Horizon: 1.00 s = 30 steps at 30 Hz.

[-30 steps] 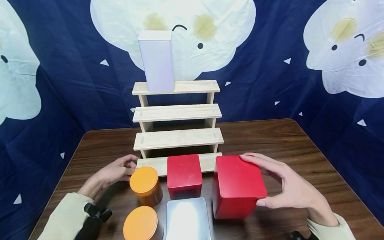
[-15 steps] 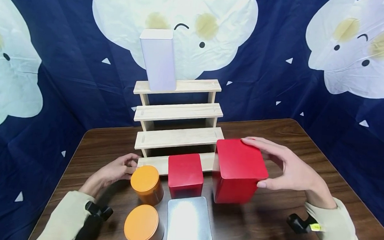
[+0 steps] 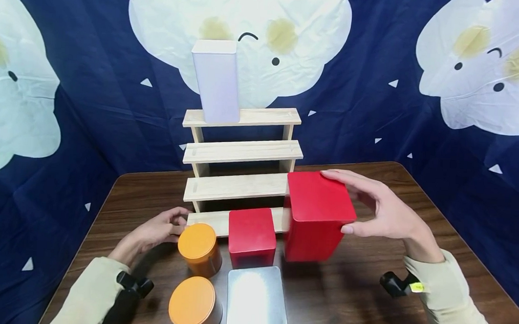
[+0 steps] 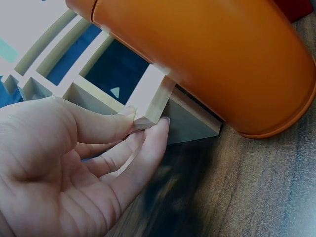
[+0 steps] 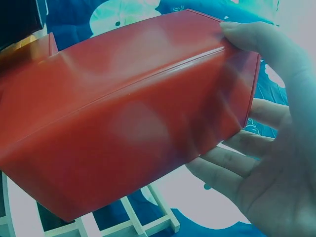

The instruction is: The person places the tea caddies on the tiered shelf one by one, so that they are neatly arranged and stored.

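My right hand (image 3: pixel 386 210) grips a tall red tin box (image 3: pixel 320 214) near its top, thumb on the near side and fingers behind. In the right wrist view the red tin box (image 5: pixel 128 108) fills the middle, above the table. My left hand (image 3: pixel 159 230) pinches the left end of the lowest step of a wooden tiered shelf (image 3: pixel 236 185); the left wrist view shows thumb and fingertips on that step's end (image 4: pixel 150 98). Right beside the left hand stands an orange round tin (image 3: pixel 198 247). A tall white tin box (image 3: pixel 217 84) stands upright on the top step, at the left.
A smaller red tin (image 3: pixel 252 237) stands before the lowest step. Nearer are a silver square tin (image 3: pixel 256 301) and another orange round tin (image 3: pixel 194 303). The dark wooden table (image 3: pixel 398 198) meets a blue cloth backdrop (image 3: pixel 354 123) with white clouds.
My right hand has raised the tall red tin box and carried it away from me, toward the shelf and slightly left. The left hand keeps its hold on the step.
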Each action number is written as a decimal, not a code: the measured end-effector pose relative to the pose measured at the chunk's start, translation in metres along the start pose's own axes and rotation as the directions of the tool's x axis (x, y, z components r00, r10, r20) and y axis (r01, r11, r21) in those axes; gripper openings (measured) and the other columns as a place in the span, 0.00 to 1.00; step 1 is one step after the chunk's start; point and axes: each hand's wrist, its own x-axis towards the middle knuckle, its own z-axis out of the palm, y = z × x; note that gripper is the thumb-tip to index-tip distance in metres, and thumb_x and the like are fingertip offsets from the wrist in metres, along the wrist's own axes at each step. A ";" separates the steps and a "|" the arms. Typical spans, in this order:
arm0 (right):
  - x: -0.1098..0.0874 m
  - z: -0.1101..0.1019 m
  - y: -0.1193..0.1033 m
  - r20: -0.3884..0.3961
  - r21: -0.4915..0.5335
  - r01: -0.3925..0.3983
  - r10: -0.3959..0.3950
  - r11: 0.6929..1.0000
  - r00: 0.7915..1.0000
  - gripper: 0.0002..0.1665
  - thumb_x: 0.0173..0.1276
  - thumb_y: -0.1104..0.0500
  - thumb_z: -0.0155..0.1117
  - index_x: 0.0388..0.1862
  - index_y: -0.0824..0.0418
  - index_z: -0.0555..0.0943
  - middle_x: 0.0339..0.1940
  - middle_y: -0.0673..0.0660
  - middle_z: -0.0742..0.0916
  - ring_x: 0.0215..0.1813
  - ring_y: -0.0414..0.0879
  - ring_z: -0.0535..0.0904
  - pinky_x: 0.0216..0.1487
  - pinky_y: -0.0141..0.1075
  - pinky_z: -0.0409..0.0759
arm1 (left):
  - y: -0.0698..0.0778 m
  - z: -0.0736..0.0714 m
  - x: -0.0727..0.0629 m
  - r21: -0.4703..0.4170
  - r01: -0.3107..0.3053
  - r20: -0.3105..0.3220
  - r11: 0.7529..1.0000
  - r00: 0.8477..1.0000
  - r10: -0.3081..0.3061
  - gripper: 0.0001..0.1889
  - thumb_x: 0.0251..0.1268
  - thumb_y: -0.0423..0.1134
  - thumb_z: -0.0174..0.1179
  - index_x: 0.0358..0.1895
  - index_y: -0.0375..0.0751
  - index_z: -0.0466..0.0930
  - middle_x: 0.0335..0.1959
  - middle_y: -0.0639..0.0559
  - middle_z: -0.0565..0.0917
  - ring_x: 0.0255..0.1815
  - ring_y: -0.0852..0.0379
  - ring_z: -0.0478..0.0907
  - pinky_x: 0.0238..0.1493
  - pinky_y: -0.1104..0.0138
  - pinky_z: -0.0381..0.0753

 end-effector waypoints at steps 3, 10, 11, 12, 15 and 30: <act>0.005 -0.002 0.001 -0.008 -0.010 -0.011 0.010 1.000 1.000 0.51 0.42 0.77 0.69 0.69 0.69 0.63 0.66 0.63 0.73 0.57 0.49 0.78 0.51 0.34 0.80 | 0.000 0.000 0.000 -0.002 0.001 -0.001 1.000 1.000 -0.001 0.29 0.62 0.26 0.51 0.66 0.29 0.53 0.40 0.45 0.72 0.36 0.55 0.76 0.39 0.62 0.81; 0.019 -0.006 0.003 -0.005 -0.023 -0.004 0.004 1.000 1.000 0.50 0.44 0.77 0.69 0.69 0.68 0.64 0.65 0.63 0.74 0.54 0.49 0.80 0.51 0.35 0.80 | -0.001 0.000 0.001 -0.006 0.001 0.003 1.000 1.000 -0.001 0.29 0.61 0.25 0.50 0.66 0.29 0.54 0.39 0.45 0.71 0.36 0.55 0.76 0.38 0.63 0.81; 0.021 -0.007 0.003 -0.004 -0.023 0.001 -0.001 1.000 1.000 0.50 0.44 0.77 0.68 0.70 0.68 0.64 0.65 0.63 0.74 0.54 0.50 0.80 0.51 0.35 0.80 | -0.001 0.000 0.001 -0.008 0.000 0.004 1.000 1.000 0.000 0.29 0.61 0.25 0.50 0.66 0.29 0.53 0.39 0.45 0.71 0.36 0.55 0.76 0.38 0.63 0.81; 0.022 -0.008 0.003 -0.005 -0.022 0.004 -0.004 1.000 1.000 0.50 0.44 0.77 0.68 0.70 0.68 0.64 0.64 0.63 0.74 0.54 0.50 0.80 0.51 0.35 0.80 | -0.001 0.000 0.001 -0.009 -0.001 0.005 1.000 1.000 0.001 0.29 0.61 0.25 0.50 0.66 0.29 0.53 0.39 0.45 0.71 0.36 0.55 0.76 0.38 0.63 0.81; 0.027 -0.010 0.004 -0.008 -0.016 0.008 -0.008 1.000 1.000 0.50 0.44 0.78 0.68 0.70 0.68 0.63 0.64 0.63 0.75 0.54 0.50 0.79 0.52 0.35 0.80 | -0.001 0.000 0.000 -0.010 -0.004 0.005 1.000 1.000 0.004 0.29 0.61 0.25 0.50 0.66 0.28 0.53 0.39 0.45 0.71 0.36 0.55 0.76 0.38 0.63 0.81; 0.059 -0.024 0.011 -0.037 -0.014 -0.041 0.040 0.999 0.998 0.48 0.48 0.76 0.68 0.71 0.63 0.64 0.61 0.58 0.77 0.57 0.50 0.78 0.54 0.35 0.79 | -0.003 -0.001 0.002 -0.026 -0.014 0.007 1.000 1.000 0.014 0.29 0.62 0.25 0.50 0.66 0.28 0.53 0.38 0.46 0.71 0.36 0.55 0.76 0.38 0.63 0.81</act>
